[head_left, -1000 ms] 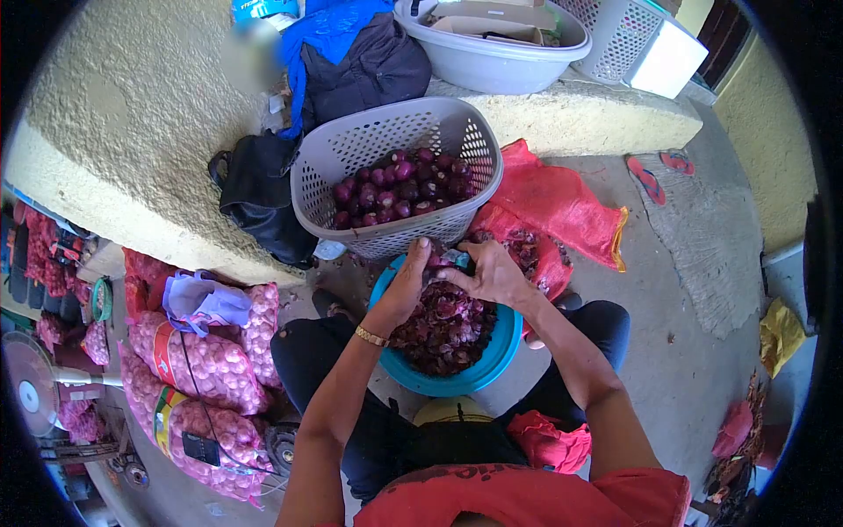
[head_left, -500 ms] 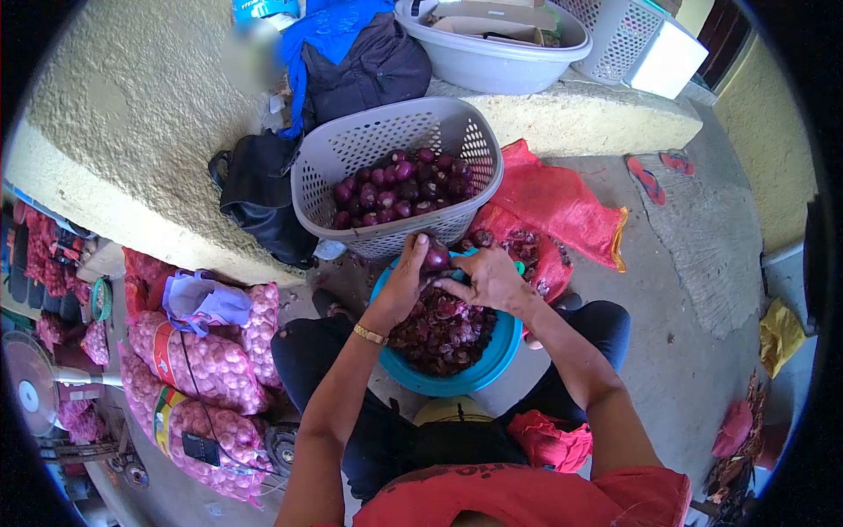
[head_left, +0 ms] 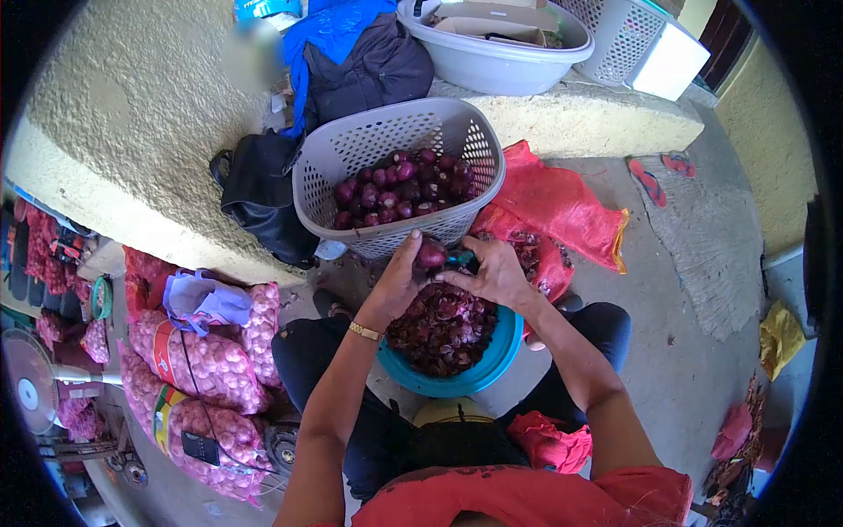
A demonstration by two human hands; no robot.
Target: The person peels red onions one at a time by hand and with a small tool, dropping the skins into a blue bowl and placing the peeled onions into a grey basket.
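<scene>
Onion [head_left: 430, 256] lifted slightly, left hand [head_left: 397, 283] fingers pinching it, right hand [head_left: 499, 274] fingers alongside, grip unclear

The bowl [head_left: 500, 351] rests on your lap with peels [head_left: 443, 327] in it. Behind the bowl stands the basket [head_left: 351, 151], onions [head_left: 399, 189] in it. Left of the bowl lie sacks [head_left: 202, 362]; behind it to the right, a bag [head_left: 564, 206].

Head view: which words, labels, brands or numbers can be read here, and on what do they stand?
None reads legibly.
Label band on the mesh sack: print too small.
Red shirt: dark lettering, blurred and cut off.
Blue packet: white print, cut by the edge.
The onion in the left hand and the teal item in the right hand: no print visible.
</scene>
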